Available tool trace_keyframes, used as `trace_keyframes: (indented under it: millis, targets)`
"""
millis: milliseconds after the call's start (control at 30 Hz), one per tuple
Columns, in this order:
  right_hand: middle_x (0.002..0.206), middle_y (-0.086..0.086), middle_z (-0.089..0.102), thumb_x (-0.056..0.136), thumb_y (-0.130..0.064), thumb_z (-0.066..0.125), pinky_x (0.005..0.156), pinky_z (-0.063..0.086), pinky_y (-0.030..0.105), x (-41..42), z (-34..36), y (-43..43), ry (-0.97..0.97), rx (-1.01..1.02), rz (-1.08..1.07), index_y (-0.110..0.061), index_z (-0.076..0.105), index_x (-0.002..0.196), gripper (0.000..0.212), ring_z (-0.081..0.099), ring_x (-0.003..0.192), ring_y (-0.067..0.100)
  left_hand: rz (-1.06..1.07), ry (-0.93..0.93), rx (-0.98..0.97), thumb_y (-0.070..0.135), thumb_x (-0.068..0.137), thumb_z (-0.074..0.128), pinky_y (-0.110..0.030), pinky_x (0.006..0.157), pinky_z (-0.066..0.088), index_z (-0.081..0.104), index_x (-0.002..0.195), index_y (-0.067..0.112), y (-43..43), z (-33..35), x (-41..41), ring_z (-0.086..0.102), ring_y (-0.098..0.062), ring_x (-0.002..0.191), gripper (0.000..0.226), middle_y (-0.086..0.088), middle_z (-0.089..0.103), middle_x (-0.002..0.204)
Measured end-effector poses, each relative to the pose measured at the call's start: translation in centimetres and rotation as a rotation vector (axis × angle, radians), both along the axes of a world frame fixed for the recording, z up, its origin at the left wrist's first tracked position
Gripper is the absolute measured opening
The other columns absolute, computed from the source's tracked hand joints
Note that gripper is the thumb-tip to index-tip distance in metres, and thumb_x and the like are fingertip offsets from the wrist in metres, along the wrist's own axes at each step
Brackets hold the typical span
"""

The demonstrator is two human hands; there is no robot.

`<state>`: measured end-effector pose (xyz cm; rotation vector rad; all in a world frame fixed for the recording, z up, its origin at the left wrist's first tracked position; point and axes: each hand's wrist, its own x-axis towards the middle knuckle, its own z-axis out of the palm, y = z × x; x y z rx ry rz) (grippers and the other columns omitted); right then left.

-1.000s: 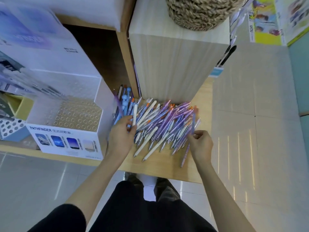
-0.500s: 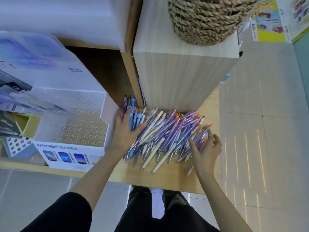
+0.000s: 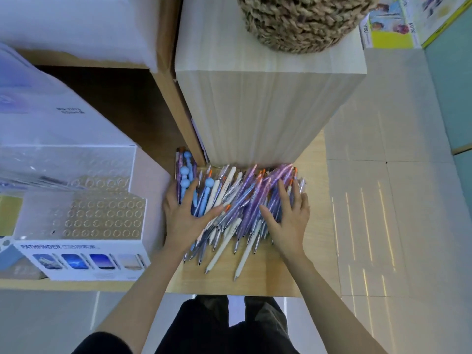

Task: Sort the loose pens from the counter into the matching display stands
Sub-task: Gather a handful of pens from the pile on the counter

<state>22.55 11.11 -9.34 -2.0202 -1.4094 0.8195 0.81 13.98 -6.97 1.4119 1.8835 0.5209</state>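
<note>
A heap of loose pens, purple, white and blue, lies on the wooden counter against a tall pale wooden block. Several light-blue pens with round tops sit at the heap's left end. My left hand lies flat on the left side of the heap, fingers spread over the pens. My right hand presses flat on the right side, fingers straight. A clear display stand with rows of round holes stands to the left, its holes showing no pens.
The pale wooden block rises behind the pens, with a woven basket on top. A white printed box fronts the stand. A blue-white display carton stands behind the stand. Tiled floor lies right of the counter edge.
Both hands have moved onto the heap and flattened; one second ago each pinched a single pen. The pens are pushed closer together toward the block.
</note>
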Motion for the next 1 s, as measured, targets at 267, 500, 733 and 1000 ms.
trace_keyframes:
  millis: [267,500,733,1000]
  targets:
    - [0.153,-0.023,-0.007,0.078,-0.076,0.041,0.116,0.007,0.051,-1.6,-0.2,-0.8,-0.027,-0.024,0.064,-0.053,0.016,0.14,0.07,-0.004,0.146,0.028,0.002,0.004,0.006,0.074,0.062,0.058,-0.046,0.116,0.021,0.036,0.142,0.039,-1.6,0.5,1.8,0.014,-0.025,0.142,0.09,-0.002,0.015,0.152]
    - [0.159,-0.012,-0.002,0.081,-0.072,0.043,0.116,0.006,0.05,-1.4,0.1,-1.1,-0.078,-0.054,0.08,-0.042,0.019,0.148,0.077,-0.008,0.146,0.028,-0.032,0.06,-0.017,0.066,0.076,0.057,-0.04,0.115,0.018,0.025,0.147,0.037,-2.4,1.3,2.9,0.011,-0.024,0.144,0.083,-0.003,0.01,0.156]
    - [0.157,-0.021,-0.014,0.086,-0.06,0.049,0.114,-0.004,0.038,1.3,0.4,-2.3,0.089,-0.012,0.139,-0.053,0.003,0.145,0.076,-0.021,0.144,0.008,-0.175,0.311,0.177,0.059,0.088,0.045,-0.049,0.115,0.003,0.027,0.149,0.029,-2.5,2.5,3.6,-0.002,-0.034,0.146,0.07,-0.013,0.006,0.159]
    - [0.158,-0.015,0.007,0.089,-0.046,0.057,0.117,0.02,0.046,3.5,0.5,-3.3,0.285,0.055,-0.119,-0.048,0.015,0.144,0.069,0.007,0.146,0.006,-0.42,0.46,0.235,0.038,0.086,0.066,-0.048,0.11,0.027,0.071,0.091,0.008,-0.1,2.3,8.6,0.038,-0.033,0.13,0.031,-0.015,0.051,0.132]
